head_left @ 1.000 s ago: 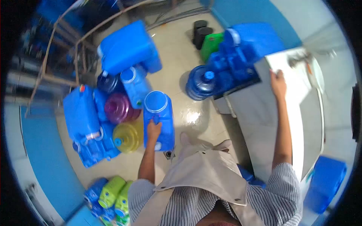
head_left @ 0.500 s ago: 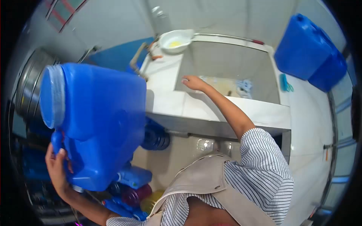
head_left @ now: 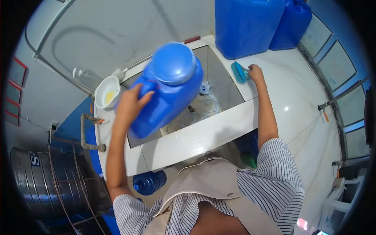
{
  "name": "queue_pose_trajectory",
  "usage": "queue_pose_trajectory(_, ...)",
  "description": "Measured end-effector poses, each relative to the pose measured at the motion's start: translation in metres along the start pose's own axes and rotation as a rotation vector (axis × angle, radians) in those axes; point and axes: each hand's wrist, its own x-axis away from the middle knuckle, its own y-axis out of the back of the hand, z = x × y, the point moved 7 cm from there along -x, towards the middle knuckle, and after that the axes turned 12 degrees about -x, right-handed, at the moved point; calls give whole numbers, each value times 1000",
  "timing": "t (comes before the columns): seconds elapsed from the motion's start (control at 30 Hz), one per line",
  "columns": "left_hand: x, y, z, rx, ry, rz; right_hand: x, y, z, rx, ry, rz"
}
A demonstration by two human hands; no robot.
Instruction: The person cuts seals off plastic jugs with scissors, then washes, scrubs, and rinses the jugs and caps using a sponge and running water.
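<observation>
My left hand [head_left: 131, 103] is closed on the handle of a large blue plastic water container [head_left: 176, 98]. Its round blue cap faces up toward me, and the container is tilted over the left part of the sink basin [head_left: 225, 90]. To the right of the basin, my right hand [head_left: 255, 73] has its fingers closed on the handle of a teal scrub brush [head_left: 239, 72] at the counter edge. At the bottom of the basin, a whitish crumpled item and a dark drain fitting show beside the container.
Two blue containers [head_left: 248, 29] stand at the back right. A white bowl [head_left: 106, 93] with yellow liquid sits left of the basin, near a pipe tap [head_left: 84, 133]. Below the counter lies a blue water bottle [head_left: 149, 183]. A steel tank [head_left: 43, 180] is at lower left.
The blue container has swung from the left side to over the basin in my left hand. My right hand has crossed from the basin's left edge to the scrub brush and gripped it.
</observation>
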Motion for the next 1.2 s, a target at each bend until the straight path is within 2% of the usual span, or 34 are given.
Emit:
queue_pose_trajectory(0.03, -17, -32, -7, -12, -24, 32, 0, 5, -3, 10, -9, -12)
queue_pose_trajectory(0.1, -39, -80, -29, -10, -138, 95, 16, 0, -1, 128, 27, 121)
queue_pose_trajectory(0.2, -58, -142, -53, -11, -279, 145, 21, 5, 4, 197, 9, 63)
queue_pose_trajectory(0.23, -56, -152, -69, -4, -367, 148, 25, 7, 1, 261, 6, 29)
queue_pose_trajectory(0.37, -48, -174, -112, -47, -447, 170, 35, 37, -19, 362, -109, -90)
queue_pose_trajectory(0.43, -38, -169, -122, 101, -581, 41, 44, 61, -26, 265, -285, -205)
queue_pose_trajectory(0.47, -32, -161, -119, 161, -638, -33, 43, 60, -24, 264, -285, -200)
queue_pose_trajectory(0.5, -28, -156, -105, 160, -639, -24, 43, 61, -24, 117, -268, -263)
queue_pose_trajectory(0.57, -14, -125, -67, 120, -698, -320, 54, 53, -6, -230, -212, -308)
queue_pose_trajectory(0.6, -6, -118, -52, 121, -704, -315, 63, 41, 26, -436, -171, -291)
queue_pose_trajectory(0.63, 2, -119, -38, 75, -672, -174, 71, 26, 60, -619, -56, -217)
queue_pose_trajectory(0.67, 8, -126, -28, 30, -634, -31, 78, 8, 91, -599, -13, -151)
queue_pose_trajectory(0.7, 13, -130, -25, 33, -632, -27, 91, -9, 131, -560, 29, -39)
queue_pose_trajectory(0.77, 9, -156, -19, 33, -554, 106, 121, -49, 193, -603, 54, 54)
queue_pose_trajectory(0.8, 10, -163, -20, 35, -557, 100, 135, -61, 225, -542, 125, 99)
queue_pose_trajectory(0.83, 11, -170, -14, 35, -440, 83, 143, -79, 242, -543, 161, 118)
queue_pose_trajectory(0.87, 11, -172, -7, 32, -322, 66, 151, -96, 253, -547, 198, 138)
queue_pose_trajectory(0.9, 13, -168, -8, 33, -316, 64, 159, -109, 254, -546, 201, 142)
queue_pose_trajectory(0.97, 11, -171, -1, -121, -118, 294, 172, -110, 264, -259, 409, -49)
queue_pose_trajectory(1.0, 16, -169, 1, -114, -107, 294, 171, -112, 262, -237, 364, -30)
queue_pose_trajectory(1.07, 28, -168, 17, 215, 84, 374, 167, -110, 261, -222, 355, -2)
queue_pose_trajectory(1.1, 31, -166, 15, 209, 88, 374, 166, -111, 260, -208, 337, 15)
queue_pose_trajectory(1.17, 34, -124, -1, 359, -111, -195, 168, -111, 260, -212, 335, 21)
queue_pose_trajectory(1.2, 35, -130, 2, 355, -104, -199, 167, -112, 261, -207, 337, 23)
